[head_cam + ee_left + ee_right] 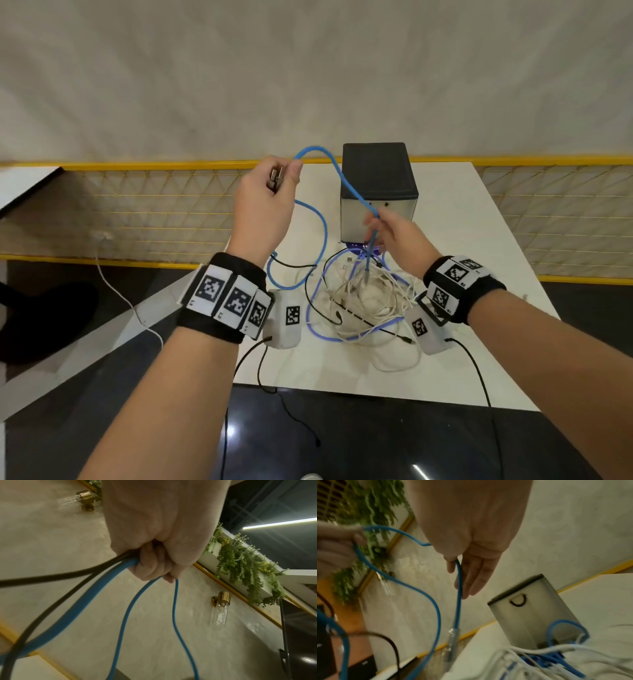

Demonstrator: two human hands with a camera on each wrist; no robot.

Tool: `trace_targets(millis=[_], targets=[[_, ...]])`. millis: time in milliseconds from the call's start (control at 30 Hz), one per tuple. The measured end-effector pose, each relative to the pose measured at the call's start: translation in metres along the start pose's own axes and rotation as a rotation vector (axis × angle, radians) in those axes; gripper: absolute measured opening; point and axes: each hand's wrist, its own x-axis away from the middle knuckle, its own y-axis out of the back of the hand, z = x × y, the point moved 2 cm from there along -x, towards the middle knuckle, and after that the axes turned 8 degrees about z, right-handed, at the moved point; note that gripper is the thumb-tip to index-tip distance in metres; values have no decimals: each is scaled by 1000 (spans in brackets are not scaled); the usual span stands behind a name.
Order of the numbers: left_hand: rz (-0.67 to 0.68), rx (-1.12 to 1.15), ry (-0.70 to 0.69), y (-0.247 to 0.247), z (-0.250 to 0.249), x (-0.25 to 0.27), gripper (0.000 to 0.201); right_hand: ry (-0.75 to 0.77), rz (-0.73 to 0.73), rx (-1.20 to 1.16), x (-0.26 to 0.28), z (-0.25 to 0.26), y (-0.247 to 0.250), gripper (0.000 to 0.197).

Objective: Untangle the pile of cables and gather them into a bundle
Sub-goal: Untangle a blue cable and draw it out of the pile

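Observation:
My left hand (267, 198) is raised left of the box, its fingers curled round loops of a blue cable (334, 168) and a connector. In the left wrist view the fist (154, 534) grips blue cable (123, 622) and a black cable (51, 574). The blue cable arcs over to my right hand (394, 236), which pinches it between thumb and fingers (471, 577). Its clear plug (452, 635) hangs below that hand, above the tangled pile of white, blue and black cables (363, 301) on the white table (462, 240).
A grey box with a black lid (376, 181) stands right behind the pile, close to my right hand. Beyond the table runs a yellow-framed mesh railing (137, 212). A white cable (120, 294) trails on the floor at the left. Black camera leads (476, 370) hang off the front edge.

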Motion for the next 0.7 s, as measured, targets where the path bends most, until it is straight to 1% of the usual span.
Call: trace_targets(millis=[67,100,133,200,267,300,367,400,467,533,567,633,700], targets=[[-12,15,30,2,1,6,25,65,-55,-82,3,23,3,20],[-12,24,43,3,2,10,26,88,-48,-110,6,34,3,20],[-10,31,52,4,2,14,27,93,-6,-128,8,42,1,21],[3,45,58,7,0,21,29,68,149,-103,12,47,-10,24],[47,47,49,11,-6,27,28,63,314,40,17,42,-26,24],[81,40,44,13,-10,31,27,77,367,133,20,37,-33,22],[146,38,47,19,-17,38,26,100,409,263,25,31,-46,22],[172,50,53,23,-22,42,26,94,410,264,27,30,-53,23],[225,78,69,29,-30,50,27,82,404,162,35,33,-67,31],[272,98,87,33,-36,57,28,86,440,-13,43,38,-82,40],[285,105,96,34,-37,61,29,76,469,-76,48,40,-89,40],[298,101,115,35,-36,69,29,57,518,-93,57,43,-102,29],[321,103,160,34,-30,79,30,77,595,-9,68,45,-112,21]])
